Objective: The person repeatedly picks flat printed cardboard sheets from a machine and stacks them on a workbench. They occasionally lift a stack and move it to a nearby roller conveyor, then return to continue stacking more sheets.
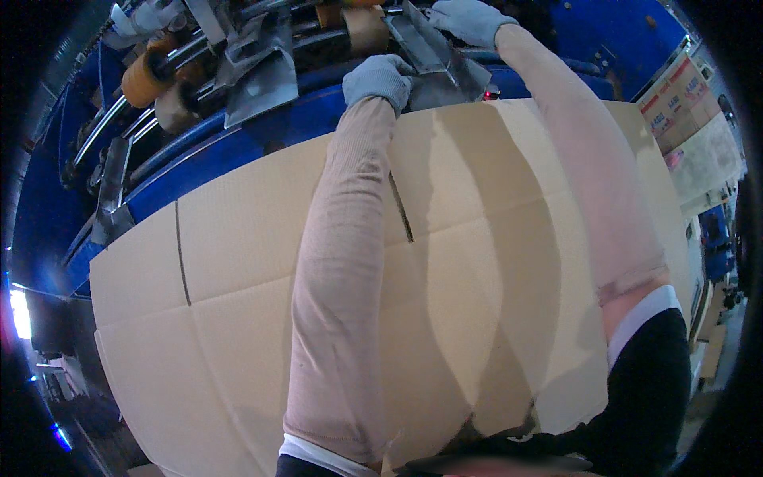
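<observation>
1. The creased corrugated cardboard sheet (453, 318) lies flat below both forearms, its far edge against the blue machine frame (306, 111); use it as the landmark.
2. Just beyond the sheet's far edge, right of its middle, sits the bent metal plate (457, 78). Whether the sheet's edge passes under this plate cannot be told.
3. The left hand (377, 82), in a grey knit glove, is just past the sheet's far edge, at the plate's left side. Its fingers are curled inward; I cannot tell whether they grip anything.
4. The right hand (474, 20), gloved alike, reaches farther beyond the sheet, behind the plate. Its fingers are partly hidden by the upper border, so their opening and hold cannot be judged.
5. For good handling, working the plate from both sides looks sound: even, gentle pressure should keep it from twisting.
6. Both forearms stretch over the sheet; keeping weight off it would probably spare the creases and the dark slit (401, 207) near its far edge.
7. Beyond the sheet's far left, the orange roller (143, 83) could pinch a glove if it turned, so sleeves and fingers are best kept clear.
</observation>
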The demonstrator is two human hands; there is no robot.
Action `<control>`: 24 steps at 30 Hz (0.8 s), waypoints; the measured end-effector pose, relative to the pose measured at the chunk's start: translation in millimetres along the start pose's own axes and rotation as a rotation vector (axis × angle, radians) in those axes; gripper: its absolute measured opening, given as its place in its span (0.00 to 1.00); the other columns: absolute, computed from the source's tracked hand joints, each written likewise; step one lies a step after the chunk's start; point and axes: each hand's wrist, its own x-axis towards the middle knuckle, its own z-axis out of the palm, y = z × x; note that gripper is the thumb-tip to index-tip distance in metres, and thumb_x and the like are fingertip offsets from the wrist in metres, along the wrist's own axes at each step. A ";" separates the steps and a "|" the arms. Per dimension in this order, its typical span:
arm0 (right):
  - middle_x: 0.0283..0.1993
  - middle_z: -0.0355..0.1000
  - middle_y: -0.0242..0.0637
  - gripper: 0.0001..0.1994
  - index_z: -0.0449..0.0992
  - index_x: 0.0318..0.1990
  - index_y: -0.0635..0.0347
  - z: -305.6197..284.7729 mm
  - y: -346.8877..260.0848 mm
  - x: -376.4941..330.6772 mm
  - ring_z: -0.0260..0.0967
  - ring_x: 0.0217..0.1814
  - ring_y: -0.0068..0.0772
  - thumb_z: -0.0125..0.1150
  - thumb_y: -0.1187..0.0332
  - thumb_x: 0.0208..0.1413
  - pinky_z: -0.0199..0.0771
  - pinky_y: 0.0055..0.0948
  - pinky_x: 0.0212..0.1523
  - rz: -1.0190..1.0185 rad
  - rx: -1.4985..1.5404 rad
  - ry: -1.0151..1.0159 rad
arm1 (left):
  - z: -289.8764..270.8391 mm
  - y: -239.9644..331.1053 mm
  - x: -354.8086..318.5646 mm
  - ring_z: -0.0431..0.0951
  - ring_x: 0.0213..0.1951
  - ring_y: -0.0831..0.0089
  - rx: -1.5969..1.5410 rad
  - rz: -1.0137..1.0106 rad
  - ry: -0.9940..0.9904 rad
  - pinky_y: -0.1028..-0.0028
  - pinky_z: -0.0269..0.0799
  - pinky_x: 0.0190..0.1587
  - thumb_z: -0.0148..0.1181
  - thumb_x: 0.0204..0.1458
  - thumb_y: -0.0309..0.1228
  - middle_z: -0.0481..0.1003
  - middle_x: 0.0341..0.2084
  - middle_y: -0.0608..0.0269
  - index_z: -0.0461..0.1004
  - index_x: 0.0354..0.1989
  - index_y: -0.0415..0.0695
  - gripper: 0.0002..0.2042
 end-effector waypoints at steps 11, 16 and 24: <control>0.49 0.73 0.43 0.12 0.76 0.43 0.51 33.5 4.5 -14.3 0.72 0.46 0.48 0.51 0.64 0.54 0.71 0.39 0.47 -0.002 -0.168 0.645 | 0.6 -1.8 -1.9 0.79 0.39 0.60 -0.076 0.024 0.043 0.66 0.72 0.43 0.65 0.44 0.43 0.79 0.35 0.57 0.81 0.39 0.52 0.15; 0.40 0.76 0.44 0.18 0.76 0.49 0.49 45.8 14.8 -61.2 0.73 0.39 0.48 0.54 0.52 0.54 0.73 0.40 0.42 0.134 0.269 0.331 | -0.3 0.3 -5.7 0.79 0.39 0.59 -0.111 0.039 0.041 0.65 0.72 0.43 0.66 0.43 0.45 0.79 0.34 0.56 0.81 0.36 0.51 0.15; 0.29 0.74 0.48 0.17 0.80 0.31 0.58 31.2 -36.5 -90.7 0.71 0.35 0.54 0.56 0.53 0.49 0.70 0.44 0.39 0.180 0.143 0.208 | -5.9 -0.2 -4.2 0.78 0.39 0.57 0.009 0.100 0.059 0.64 0.73 0.43 0.65 0.42 0.49 0.79 0.35 0.56 0.82 0.35 0.52 0.16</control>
